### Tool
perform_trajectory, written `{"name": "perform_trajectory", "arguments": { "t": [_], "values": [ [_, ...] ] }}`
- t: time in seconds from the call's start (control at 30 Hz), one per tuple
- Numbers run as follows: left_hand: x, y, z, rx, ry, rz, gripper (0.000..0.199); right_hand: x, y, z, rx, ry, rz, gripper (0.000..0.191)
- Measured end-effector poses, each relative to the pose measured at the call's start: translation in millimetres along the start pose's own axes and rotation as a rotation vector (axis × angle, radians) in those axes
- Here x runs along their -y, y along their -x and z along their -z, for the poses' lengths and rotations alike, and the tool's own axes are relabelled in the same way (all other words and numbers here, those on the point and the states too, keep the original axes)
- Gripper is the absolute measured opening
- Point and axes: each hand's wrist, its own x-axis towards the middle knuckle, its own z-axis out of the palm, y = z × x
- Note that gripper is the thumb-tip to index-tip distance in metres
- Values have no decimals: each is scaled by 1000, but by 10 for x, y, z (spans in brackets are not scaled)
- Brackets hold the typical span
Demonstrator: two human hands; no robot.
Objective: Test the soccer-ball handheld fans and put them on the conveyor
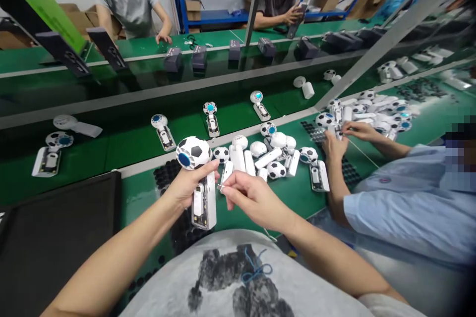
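Observation:
My left hand [188,183] is wrapped round a white handheld fan [194,153] with a soccer-ball patterned head and a blue centre. Its handle points down, and the open side shows the parts inside. Close to the handle's right side, my right hand [247,195] pinches a small white plug-like piece [222,186]. I cannot tell whether this piece touches the fan. A thin white cord [270,235] shows below my right wrist. Just beyond both hands lies a pile of similar fans [269,158], some with soccer-ball heads and some plain white.
Several fans lie on the green conveyor [130,143] ahead. A black tray [55,242] sits at left, and black round pieces [167,176] lie beside my left hand. At right, a co-worker's hands [336,146] handle another fan. Dark boxes [234,50] line the far belt.

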Motion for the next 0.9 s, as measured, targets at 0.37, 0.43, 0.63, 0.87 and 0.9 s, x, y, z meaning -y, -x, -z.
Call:
{"name": "perform_trajectory", "arguments": {
  "t": [0.37, 0.43, 0.63, 0.87, 0.9],
  "values": [
    [2, 187, -167, 70, -184, -70, 26, -100, 98, -79, 62, 5, -16, 9],
    [37, 184, -170, 83, -175, -46, 25, -144, 95, -85, 63, -8, -35, 9],
    [182, 126, -118, 60, -254, -32, 24, -216, 53, -106, 93, 150, -70, 13],
    [261, 45, -46, 46, -158, 70, 19, -364, -61, -160, 164, 96, -119, 13],
    [271, 45, -45, 44, -152, 77, 19, -381, -78, -178, 169, 85, -130, 13]
  ]
}}
